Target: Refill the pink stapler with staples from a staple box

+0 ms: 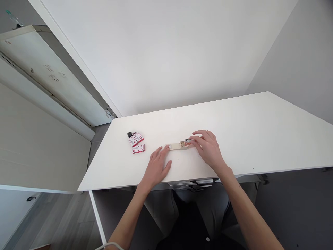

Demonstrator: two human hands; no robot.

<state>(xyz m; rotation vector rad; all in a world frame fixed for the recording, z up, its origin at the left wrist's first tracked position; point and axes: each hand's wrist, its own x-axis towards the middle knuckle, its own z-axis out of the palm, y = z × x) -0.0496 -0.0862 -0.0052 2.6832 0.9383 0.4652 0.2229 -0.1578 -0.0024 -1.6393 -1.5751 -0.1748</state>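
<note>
A small beige oblong object (178, 146) lies on the white table (247, 139) in front of me. My left hand (157, 166) rests flat on the table with fingers stretched out, its fingertips touching the object's left end. My right hand (208, 147) is at the object's right end, its fingers curled around a small dark and silver piece (187, 140) there. What that piece is stays too small to tell.
Small red-and-white packets (137, 142) and a small black item (129, 134) lie at the table's left. A white wall rises behind the table. A long white cabinet (52, 80) stands at the left. Dark floor shows at right.
</note>
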